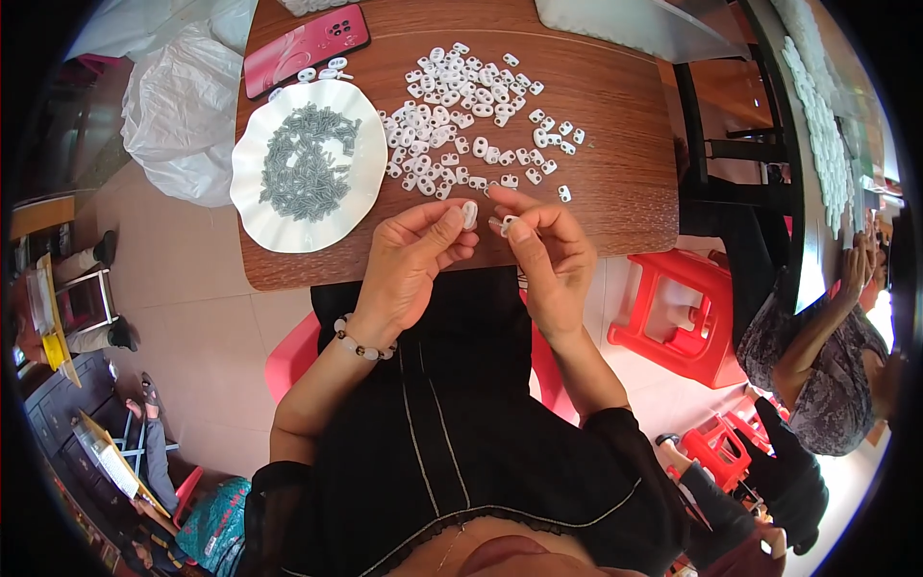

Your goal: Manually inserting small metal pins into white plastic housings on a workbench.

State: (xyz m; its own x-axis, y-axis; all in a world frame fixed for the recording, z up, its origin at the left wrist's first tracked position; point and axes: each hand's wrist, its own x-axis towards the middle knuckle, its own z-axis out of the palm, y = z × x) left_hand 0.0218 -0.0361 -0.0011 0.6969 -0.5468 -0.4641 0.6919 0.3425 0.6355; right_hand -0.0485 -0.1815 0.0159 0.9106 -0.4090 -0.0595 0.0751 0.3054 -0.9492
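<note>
Above the near edge of the table, both my hands are raised close together. My left hand point(420, 252) pinches a small white oval cord-lock piece point(469, 213) between thumb and fingers. Opposite it, my right hand point(550, 252) grips another white cord-lock piece point(509, 227), from which a small metal spring point(495, 223) points left. The two pieces are a short gap apart. Just beyond my fingers lies a loose pile of white two-holed cord-lock pieces point(452, 106). To the left, a wavy-rimmed white plate point(252, 207) bears a heap of small grey springs point(303, 168).
A pink phone point(306, 50) and a few white pieces point(322, 72) lie behind the plate. A translucent plastic tub point(635, 29) stands at the far right of the brown table point(625, 183). Red stools point(673, 317) stand to the right, where another person point(817, 365) works. White plastic bags point(187, 115) sit left.
</note>
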